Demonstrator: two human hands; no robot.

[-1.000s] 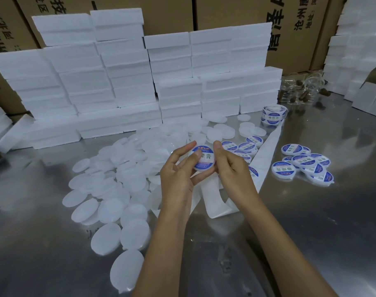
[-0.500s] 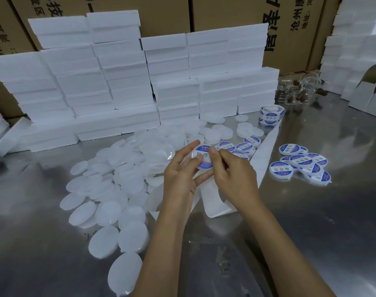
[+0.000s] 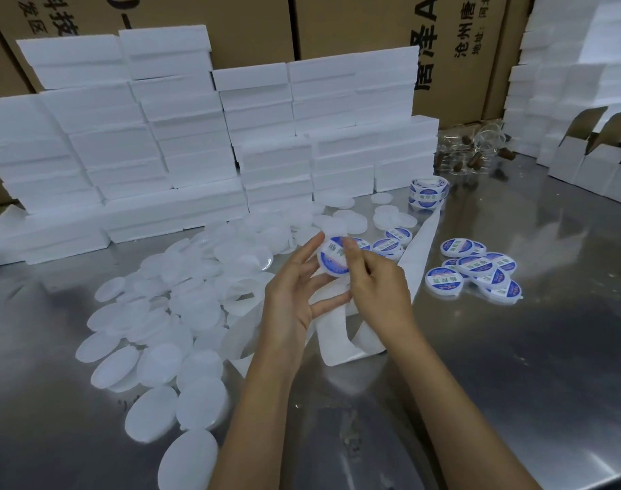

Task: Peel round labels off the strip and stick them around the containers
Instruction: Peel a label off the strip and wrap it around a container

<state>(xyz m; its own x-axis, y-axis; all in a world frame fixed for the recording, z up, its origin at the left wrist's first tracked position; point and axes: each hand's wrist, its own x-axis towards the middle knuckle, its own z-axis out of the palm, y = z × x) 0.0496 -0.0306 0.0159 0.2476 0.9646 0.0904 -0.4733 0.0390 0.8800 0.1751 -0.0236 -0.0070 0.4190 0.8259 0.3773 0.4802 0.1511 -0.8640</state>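
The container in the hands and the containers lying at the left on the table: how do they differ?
The held container carries a round blue and white label; the plain containers at the left show none. The held container is off the table, gripped by the left hand while the right hand presses its label; the plain containers lie loose and overlapping on the table. Both are round, flat and translucent white.

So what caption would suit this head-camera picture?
Both hands, left hand and right hand, hold a round white container bearing a blue label above a steel table.
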